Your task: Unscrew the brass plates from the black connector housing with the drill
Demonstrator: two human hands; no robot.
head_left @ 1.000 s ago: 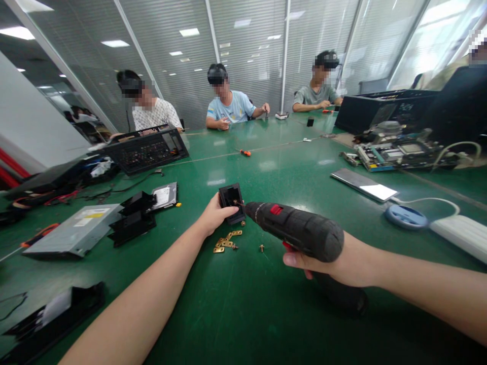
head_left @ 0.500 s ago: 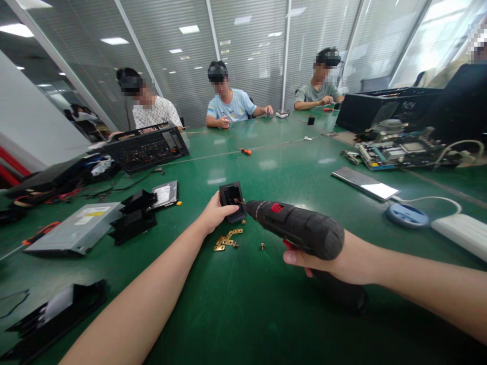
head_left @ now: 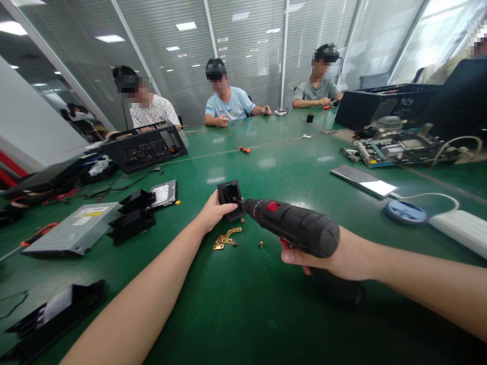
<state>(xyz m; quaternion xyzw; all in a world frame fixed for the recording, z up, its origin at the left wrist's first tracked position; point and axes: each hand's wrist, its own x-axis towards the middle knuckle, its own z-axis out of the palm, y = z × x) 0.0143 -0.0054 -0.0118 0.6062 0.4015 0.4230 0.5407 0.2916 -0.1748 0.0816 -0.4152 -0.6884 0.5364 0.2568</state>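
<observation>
My left hand (head_left: 214, 210) grips a small black box-shaped part (head_left: 231, 198) on the green table, thumb over its near edge. In my right hand (head_left: 310, 258) is a black power drill (head_left: 292, 223) with a red switch, pointing left. The drill's tip is at the right side of the black part; whether the bit touches a screw inside cannot be made out. Just below the part lie several brass plates (head_left: 227, 239) and a small screw (head_left: 242, 220). Another screw (head_left: 261, 244) stands further right.
At left are a silver drive (head_left: 72, 225), black brackets (head_left: 133, 223) and a hard disk (head_left: 164, 193). An orange screwdriver (head_left: 244, 149) lies ahead. To the right are a phone (head_left: 363, 181), a blue disc (head_left: 405, 212) and circuit boards (head_left: 395, 147). Several people sit around the table.
The view has shifted slightly. Both hands keep their holds, and the drill stays at the black part with no clear movement.
</observation>
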